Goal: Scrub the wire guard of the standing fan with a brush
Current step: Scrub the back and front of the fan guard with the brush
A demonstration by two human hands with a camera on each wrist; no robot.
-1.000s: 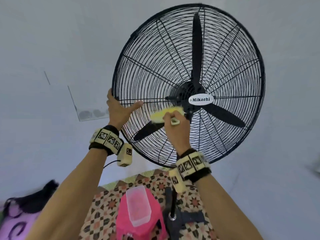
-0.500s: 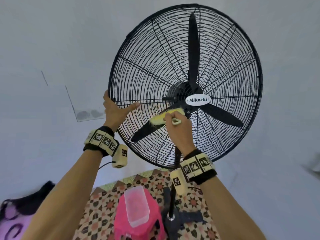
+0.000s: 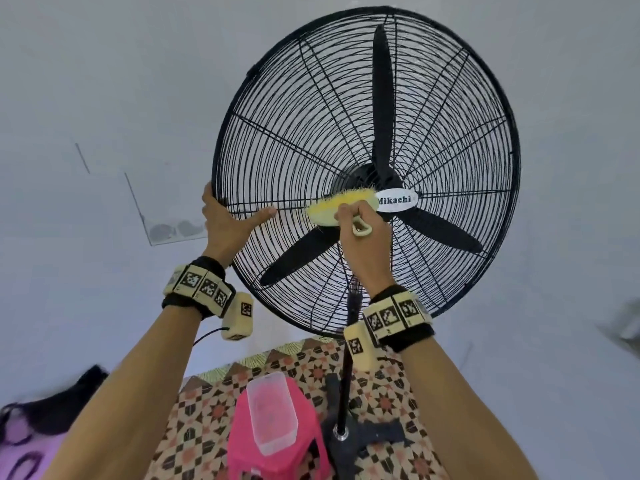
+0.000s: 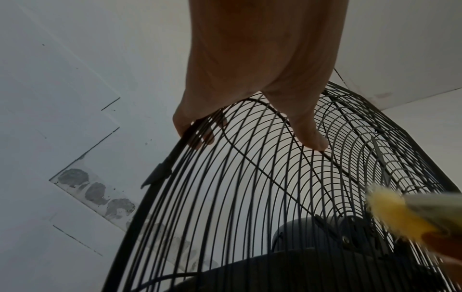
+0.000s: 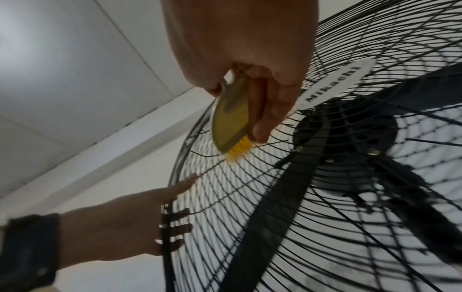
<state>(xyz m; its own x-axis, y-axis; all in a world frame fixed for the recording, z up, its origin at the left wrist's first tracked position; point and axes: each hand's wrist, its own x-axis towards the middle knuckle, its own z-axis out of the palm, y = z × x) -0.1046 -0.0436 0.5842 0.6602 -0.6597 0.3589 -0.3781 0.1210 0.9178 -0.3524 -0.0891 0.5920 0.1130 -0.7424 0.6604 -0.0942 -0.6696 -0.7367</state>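
Pale grey wall point(image 3: 104, 81) behind everything; a rectangular outline low on it with dark smudges point(image 3: 176, 230). Floor below is a patterned geometric mat point(image 3: 207, 420). Dark and purple fabric heap point(image 3: 31, 431) at far left, blurred, can't tell what it is.

Left hand point(image 3: 225, 225) is on the left rim of the wire guard point(image 3: 311, 116). Fingers curl round the outer ring from behind, thumb point(image 3: 263, 214) lies stretched flat on the front wires. Left wrist view confirms: fingertips point(image 4: 200, 138) hooked behind the rim, thumb pressed on a wire. So it grips the guard.

Pink plastic stool point(image 3: 277, 441) below centre, a clear rectangular tub point(image 3: 273, 414) sitting on top of it. The fan's pole point(image 3: 346, 368) and black base point(image 3: 360, 441) stand just right of the stool.

Yellow scrub brush point(image 3: 336, 209) is against the front of the guard, just left of the white "Mikachi" badge point(image 3: 396, 200), bristles into the wires. Right hand point(image 3: 363, 244) has fingers wrapped round the brush body, looped handle end point(image 3: 362, 228) sticking out at the knuckles. Right wrist view: fingers point(image 5: 270, 110) run along the brush's side, bristle tips touching the wires.

Three black blades point(image 3: 381, 109) behind the guard, one upright, two angled down. Guard's right half is untouched by either hand.
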